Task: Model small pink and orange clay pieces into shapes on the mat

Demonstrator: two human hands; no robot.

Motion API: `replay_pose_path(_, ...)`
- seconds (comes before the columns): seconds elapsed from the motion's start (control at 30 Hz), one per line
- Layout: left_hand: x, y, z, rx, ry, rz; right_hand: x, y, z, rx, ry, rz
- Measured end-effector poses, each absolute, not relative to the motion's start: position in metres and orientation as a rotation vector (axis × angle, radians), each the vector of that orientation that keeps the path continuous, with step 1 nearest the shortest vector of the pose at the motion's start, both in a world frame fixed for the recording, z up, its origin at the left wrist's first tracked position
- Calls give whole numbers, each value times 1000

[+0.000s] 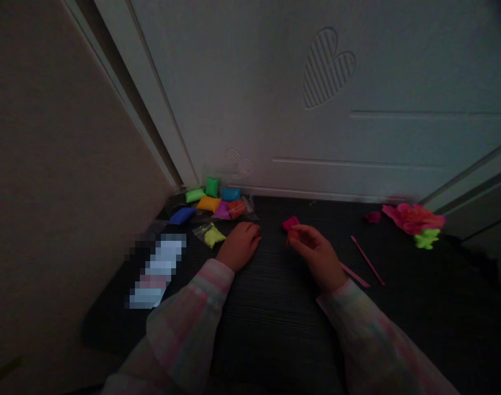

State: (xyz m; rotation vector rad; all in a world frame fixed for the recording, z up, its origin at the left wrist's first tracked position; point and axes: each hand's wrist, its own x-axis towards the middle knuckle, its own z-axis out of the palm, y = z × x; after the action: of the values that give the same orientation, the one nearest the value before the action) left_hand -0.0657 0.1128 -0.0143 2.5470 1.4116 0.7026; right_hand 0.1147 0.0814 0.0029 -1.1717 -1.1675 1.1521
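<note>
My left hand (239,245) rests on the dark table (271,307), knuckles up and fingers curled under; nothing shows in it. Just to its left lies a small clear bag of yellow clay (211,235). My right hand (316,253) is pinched around a thin pink tool (287,240), its tip close to a small pink clay piece (290,223) on the table. The light is dim. Both arms wear pale pastel checked sleeves.
Several coloured clay packets (211,203) are heaped at the back left by the white door (316,99). A pink stick (368,260) and a flat pink strip (355,275) lie right of my right hand. A pink clay flower (413,216) with green leaves (426,238) sits at back right.
</note>
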Motion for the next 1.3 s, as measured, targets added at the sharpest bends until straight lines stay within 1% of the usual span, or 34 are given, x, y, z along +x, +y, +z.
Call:
replay_pose_path(0.23,-66,112,-17,2490,1429,783,113,80,1,-1163,-1188,1209)
replay_pose_path(0.4,-64,107,-6,2437,1436,959,112,80,-1,-1160,-1195,1197)
replay_pose_path(0.5,-57,98,2,2208,1365,992,108,78,-2,-1145,-1220,1189)
replay_pose_path(0.6,-45,88,6,1794,1234,872,105,76,-2,-1141,-1291,1144)
replay_pose_path(0.7,-35,82,4,1381,1134,887,103,73,-2,-1154,-1371,1060)
replay_pose_path(0.77,-32,82,2,1237,1101,940,102,72,-2,-1162,-1431,984)
replay_pose_path(1.1,-32,83,-3,813,887,982,102,68,-2,-1210,-1860,517)
replay_pose_path(1.3,-32,84,-3,834,933,939,101,69,-4,-1178,-1961,348)
